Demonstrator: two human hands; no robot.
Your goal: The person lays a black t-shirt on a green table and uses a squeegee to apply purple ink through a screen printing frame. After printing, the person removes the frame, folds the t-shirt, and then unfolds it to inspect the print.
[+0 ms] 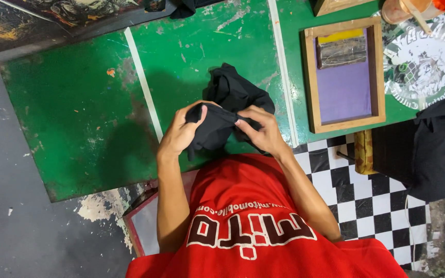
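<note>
- The person stands at a worn green bench [83,113], chipped in places and crossed by white painted stripes [142,85], and both hands are busy with a black cloth [233,100].
- The left hand [181,131] has its grip pressed together on one bunched end of the cloth: the fingers curl over the top of the fold and the thumb sits under it, so the fabric passes straight through the closed hand.
- The right hand [263,131] pinches the other end of the same fold, fingertips bent down onto the cloth and holding it tight.
- Between the two hands a short band of the cloth is held, raised a little above the bench top.
- The rest of the cloth lies beyond the hands, away from the person, heaped in a crumpled mound on the green surface and touching one of the white stripes.
- Some loose fabric also hangs down below the left hand, towards the person's red shirt [253,221].
- To the right of the hands, well apart from the cloth, lies a wooden-framed screen [343,74] with a purple mesh and a yellow strip at its far end.
- Past that frame a round white print [423,62] shows on the green surface.
- At the near right, a black-and-white chequered sheet [361,201] lies beside a dark garment [433,154].
</note>
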